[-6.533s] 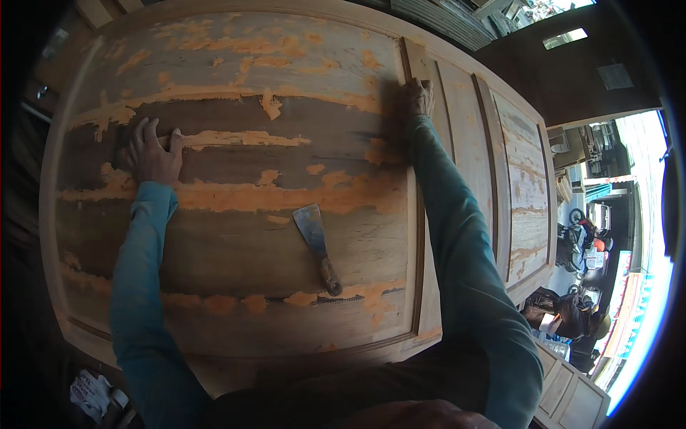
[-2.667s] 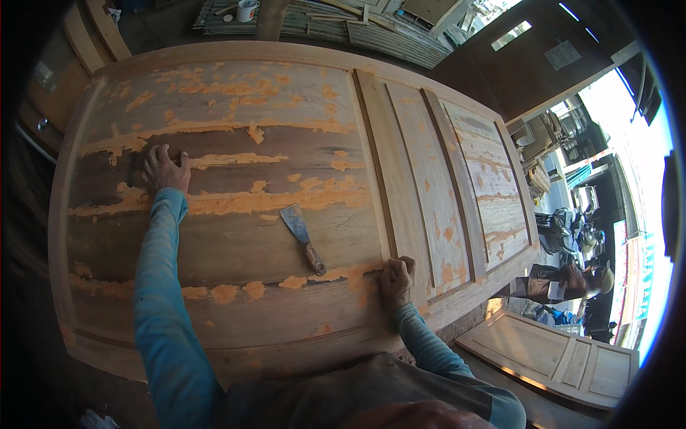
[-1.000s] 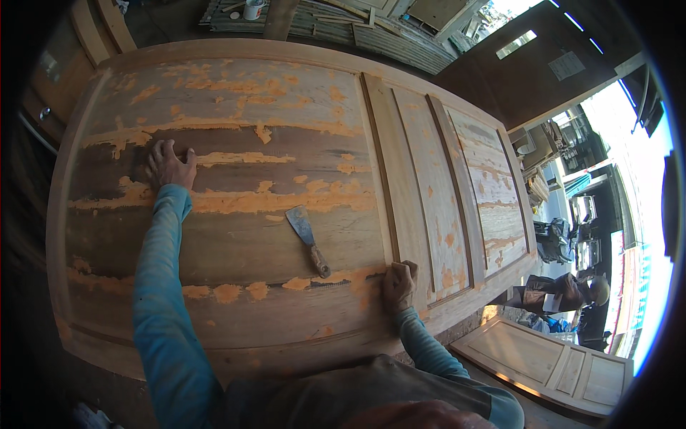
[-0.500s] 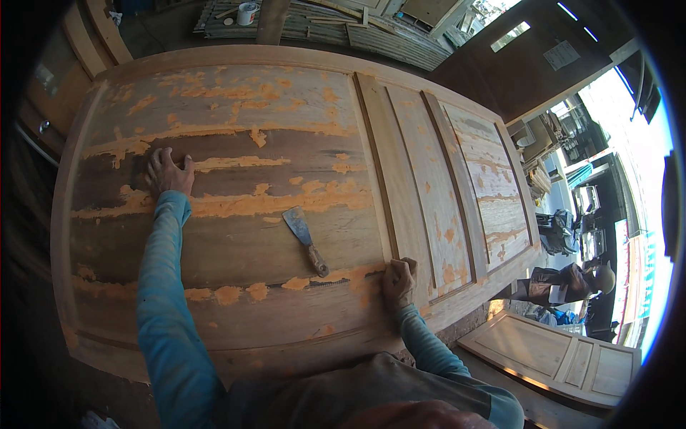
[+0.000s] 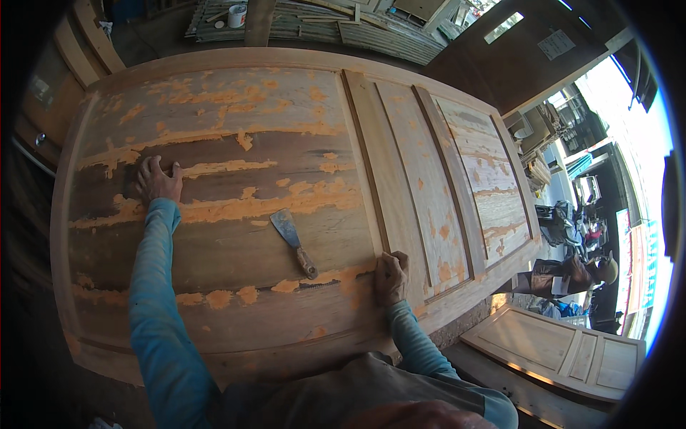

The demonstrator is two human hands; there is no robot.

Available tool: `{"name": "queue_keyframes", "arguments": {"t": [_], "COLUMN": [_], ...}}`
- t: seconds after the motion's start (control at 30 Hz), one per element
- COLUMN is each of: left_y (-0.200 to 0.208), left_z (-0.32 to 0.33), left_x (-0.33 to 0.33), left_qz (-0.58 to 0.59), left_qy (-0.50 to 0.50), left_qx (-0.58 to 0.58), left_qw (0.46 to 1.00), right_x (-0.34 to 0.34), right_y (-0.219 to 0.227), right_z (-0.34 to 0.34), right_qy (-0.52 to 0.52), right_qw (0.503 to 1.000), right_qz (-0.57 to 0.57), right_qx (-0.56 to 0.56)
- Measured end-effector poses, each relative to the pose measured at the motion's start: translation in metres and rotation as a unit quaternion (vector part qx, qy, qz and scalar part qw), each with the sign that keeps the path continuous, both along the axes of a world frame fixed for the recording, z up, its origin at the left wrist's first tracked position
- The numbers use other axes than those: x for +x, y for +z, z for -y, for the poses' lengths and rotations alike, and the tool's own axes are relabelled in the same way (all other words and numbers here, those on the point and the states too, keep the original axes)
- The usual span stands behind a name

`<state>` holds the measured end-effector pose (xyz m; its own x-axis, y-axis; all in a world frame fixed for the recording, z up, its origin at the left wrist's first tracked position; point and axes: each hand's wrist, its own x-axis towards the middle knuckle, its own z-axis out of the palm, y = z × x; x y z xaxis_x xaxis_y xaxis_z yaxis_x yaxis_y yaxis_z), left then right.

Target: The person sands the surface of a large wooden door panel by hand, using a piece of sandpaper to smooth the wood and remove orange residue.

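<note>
Corrugated sheets (image 5: 286, 39) and a white bucket (image 5: 236, 16) lie beyond the work at 12 o'clock, a dark brown panel (image 5: 493, 61) stands at 2 o'clock, and another person (image 5: 568, 275) is at about 3:30, clock directions being taken from the middle of the wooden door (image 5: 214, 247). The door lies flat in front of the worker, its long axis running roughly from 9 to 3 o'clock; its raised cross strips run from about 11 to 5. Orange filler (image 5: 286, 205) streaks the large section lengthwise. On that section, just below the middle, lies a putty knife (image 5: 296, 247), blade toward 11, handle toward 5.

The left hand (image 5: 158, 182), at about 9:30, rests on the door with fingers spread and bent. The right hand (image 5: 391, 279), at 4, is curled closed beside the first strip's near end; whether it grips anything cannot be told.

In the earliest view the right hand was stretched to that strip's far end; the left hand and putty knife keep their places on the door.

The door's near edge runs close to the worker's torso. Bare wood stretches between the hands around the knife. A smaller door (image 5: 543, 339) sits apart at 4.
</note>
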<state>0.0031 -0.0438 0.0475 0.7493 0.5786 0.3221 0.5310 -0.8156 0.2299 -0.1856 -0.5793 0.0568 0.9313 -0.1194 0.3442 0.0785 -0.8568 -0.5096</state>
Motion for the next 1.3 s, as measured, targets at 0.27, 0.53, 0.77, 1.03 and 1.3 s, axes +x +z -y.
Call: {"name": "queue_keyframes", "arguments": {"t": [0.27,0.53,0.77,1.03,1.3], "left_y": [0.003,-0.009,-0.009,-0.038,-0.064], "left_z": [0.002,-0.005,-0.005,-0.028,-0.056], "left_x": [0.002,0.002,0.004,0.021,0.025], "left_qz": [0.011,0.010,-0.008,-0.008,0.025], "left_qy": [-0.002,-0.002,0.005,-0.009,-0.022], "left_qx": [-0.007,-0.011,-0.027,0.031,0.030], "left_qw": [1.000,1.000,1.000,0.999,0.999], "right_x": [0.043,0.110,-0.012,0.149,-0.022], "right_y": [-0.007,0.004,0.010,-0.003,-0.005], "right_z": [-0.008,-0.021,0.001,-0.024,0.011], "right_qy": [0.003,0.020,0.027,0.043,0.061], "right_qw": [1.000,0.999,0.999,0.998,0.996], "right_qz": [0.029,-0.022,-0.011,0.006,0.009], "right_qx": [0.010,-0.027,-0.045,-0.036,-0.057]}}
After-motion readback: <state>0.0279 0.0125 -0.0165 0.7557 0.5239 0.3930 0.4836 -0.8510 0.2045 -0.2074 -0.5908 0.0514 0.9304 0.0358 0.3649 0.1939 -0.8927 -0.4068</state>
